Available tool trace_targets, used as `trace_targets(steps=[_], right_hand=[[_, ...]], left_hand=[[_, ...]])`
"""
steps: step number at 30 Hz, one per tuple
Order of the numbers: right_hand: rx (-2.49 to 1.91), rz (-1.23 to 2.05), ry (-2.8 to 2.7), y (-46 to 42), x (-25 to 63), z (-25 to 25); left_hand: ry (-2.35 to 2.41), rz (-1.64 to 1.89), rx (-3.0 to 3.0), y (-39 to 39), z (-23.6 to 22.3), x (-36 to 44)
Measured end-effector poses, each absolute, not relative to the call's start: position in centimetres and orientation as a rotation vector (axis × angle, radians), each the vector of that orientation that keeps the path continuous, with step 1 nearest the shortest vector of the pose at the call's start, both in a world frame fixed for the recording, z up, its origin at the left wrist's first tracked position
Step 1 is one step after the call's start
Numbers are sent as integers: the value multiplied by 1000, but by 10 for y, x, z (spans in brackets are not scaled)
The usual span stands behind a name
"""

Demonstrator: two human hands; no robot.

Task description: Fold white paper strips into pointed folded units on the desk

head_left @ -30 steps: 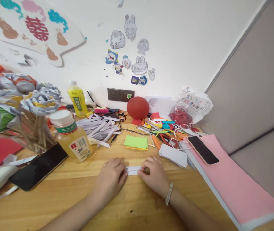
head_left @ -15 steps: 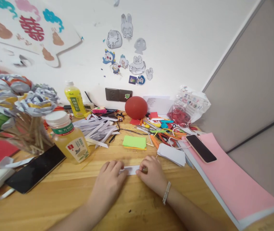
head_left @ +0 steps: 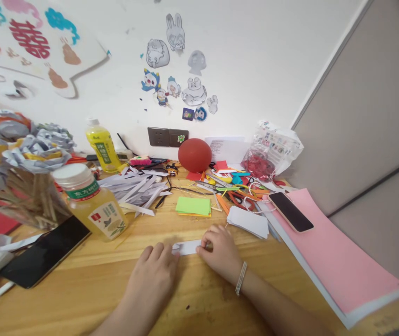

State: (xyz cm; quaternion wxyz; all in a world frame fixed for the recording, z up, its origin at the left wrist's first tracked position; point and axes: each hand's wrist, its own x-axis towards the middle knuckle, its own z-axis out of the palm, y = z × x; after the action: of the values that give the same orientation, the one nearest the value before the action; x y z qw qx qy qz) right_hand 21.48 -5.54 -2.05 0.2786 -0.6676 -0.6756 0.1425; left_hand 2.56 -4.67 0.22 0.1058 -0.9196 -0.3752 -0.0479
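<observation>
A small white strip of paper lies low over the wooden table, between my two hands. My right hand, with a bracelet at the wrist, pinches its right end between thumb and forefinger. At the other end my left hand has its fingers bent down on the paper, where a small folded or curled bit shows; the fingertips are partly hidden. Just beyond the hands sit a stack of green paper slips and, to the right, a stack of white paper slips.
Left stand two drink bottles, a larger one and a yellow one, near a black phone and paper flowers. Behind are white paper strips and a red balloon. Pink sheets with another phone lie right.
My left hand has shifted slightly left and down along the paper, uncovering more of its left end. My right hand keeps its pinch. The whole view has turned a little.
</observation>
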Motion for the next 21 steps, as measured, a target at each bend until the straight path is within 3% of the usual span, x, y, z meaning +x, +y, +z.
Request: trace_targets(steps=[21], right_hand=[[-1791,373,-1832,-56,215,-17]], left_hand=[[-997,-61,-2613,-57,-9,31]])
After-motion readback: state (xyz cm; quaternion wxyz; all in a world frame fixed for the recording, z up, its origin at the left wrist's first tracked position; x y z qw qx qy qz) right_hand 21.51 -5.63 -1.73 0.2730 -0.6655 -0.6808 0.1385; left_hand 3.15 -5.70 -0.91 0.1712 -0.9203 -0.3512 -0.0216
